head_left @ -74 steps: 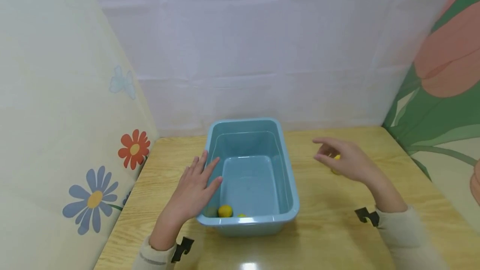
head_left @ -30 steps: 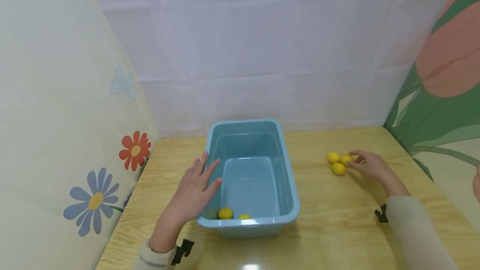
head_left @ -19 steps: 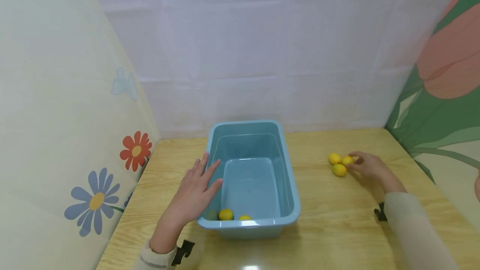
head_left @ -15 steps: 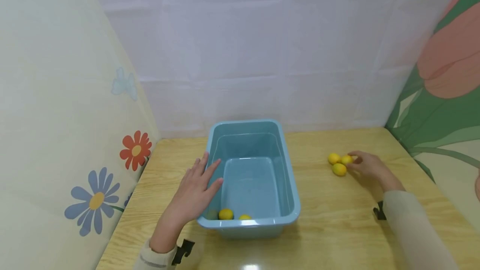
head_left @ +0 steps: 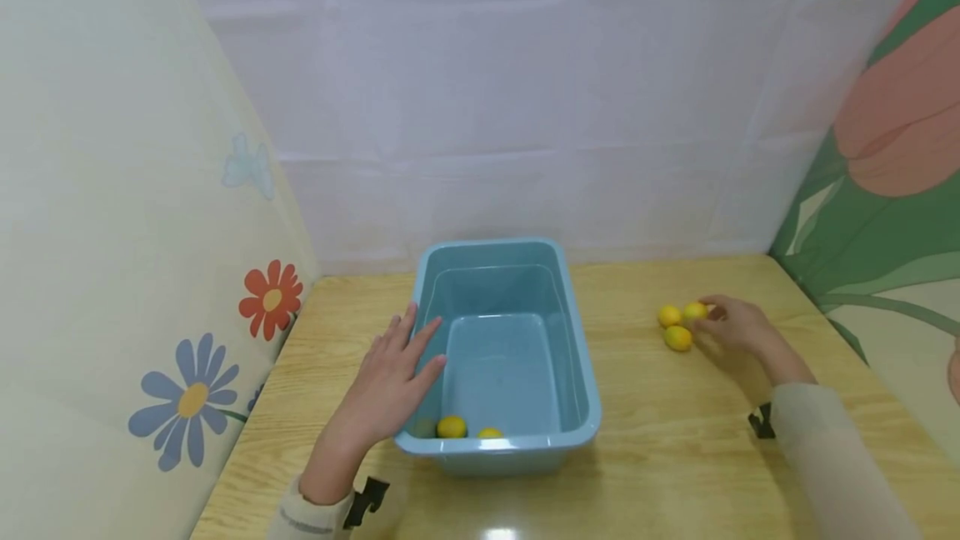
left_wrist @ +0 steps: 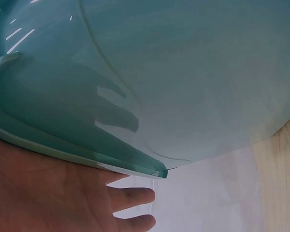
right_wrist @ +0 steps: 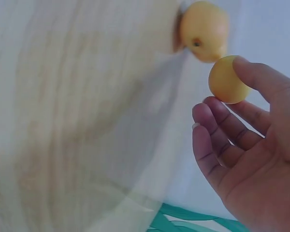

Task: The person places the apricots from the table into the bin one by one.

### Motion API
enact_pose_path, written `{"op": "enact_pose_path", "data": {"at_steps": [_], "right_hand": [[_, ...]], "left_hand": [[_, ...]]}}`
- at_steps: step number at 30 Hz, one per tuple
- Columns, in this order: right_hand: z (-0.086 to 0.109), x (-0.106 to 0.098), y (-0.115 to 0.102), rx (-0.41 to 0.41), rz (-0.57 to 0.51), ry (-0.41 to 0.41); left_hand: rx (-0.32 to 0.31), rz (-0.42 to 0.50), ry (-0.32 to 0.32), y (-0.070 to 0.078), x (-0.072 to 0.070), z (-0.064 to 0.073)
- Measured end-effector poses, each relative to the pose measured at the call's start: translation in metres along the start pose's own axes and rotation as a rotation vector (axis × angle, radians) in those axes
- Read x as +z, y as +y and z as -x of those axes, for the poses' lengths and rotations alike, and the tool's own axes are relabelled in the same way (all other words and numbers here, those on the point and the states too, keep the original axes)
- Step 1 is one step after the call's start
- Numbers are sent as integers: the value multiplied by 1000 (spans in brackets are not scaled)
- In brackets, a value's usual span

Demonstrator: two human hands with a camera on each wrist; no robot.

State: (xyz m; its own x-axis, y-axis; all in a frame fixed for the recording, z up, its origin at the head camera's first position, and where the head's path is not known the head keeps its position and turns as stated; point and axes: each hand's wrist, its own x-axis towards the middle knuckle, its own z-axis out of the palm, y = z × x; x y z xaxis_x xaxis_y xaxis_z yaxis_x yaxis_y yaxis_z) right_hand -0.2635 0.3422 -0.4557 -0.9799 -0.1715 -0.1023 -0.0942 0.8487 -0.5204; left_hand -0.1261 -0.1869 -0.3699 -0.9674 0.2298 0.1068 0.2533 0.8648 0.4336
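One lemon (right_wrist: 227, 81) is pinched between thumb and finger of the right hand (head_left: 738, 330), clearest in the right wrist view; only the head view shows two others (head_left: 678, 339) beside it on the desk (head_left: 660, 457) and two more (head_left: 452, 427) inside the tub (head_left: 525, 442), the left hand (head_left: 378, 390) resting straight-fingered on its edge

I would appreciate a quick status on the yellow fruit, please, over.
Left grip against blue tub. Right grip pinching one yellow fruit. Two more fruits close beside it, tub side; two others visible inside tub.
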Motion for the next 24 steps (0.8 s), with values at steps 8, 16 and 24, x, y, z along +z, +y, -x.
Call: {"op": "enact_pose_path", "data": {"at_steps": [8,16,24], "right_hand": [[7,-9,-23,-66,-8,61],[22,-17,-55,-121,-53,67],[41,-21,-91,-213,-77,113]], "left_hand": [[-3,2,-8,0,-1,-1],[-3,0,-8,0,0,-1],[-8,-5,-2,0,0,0]]}}
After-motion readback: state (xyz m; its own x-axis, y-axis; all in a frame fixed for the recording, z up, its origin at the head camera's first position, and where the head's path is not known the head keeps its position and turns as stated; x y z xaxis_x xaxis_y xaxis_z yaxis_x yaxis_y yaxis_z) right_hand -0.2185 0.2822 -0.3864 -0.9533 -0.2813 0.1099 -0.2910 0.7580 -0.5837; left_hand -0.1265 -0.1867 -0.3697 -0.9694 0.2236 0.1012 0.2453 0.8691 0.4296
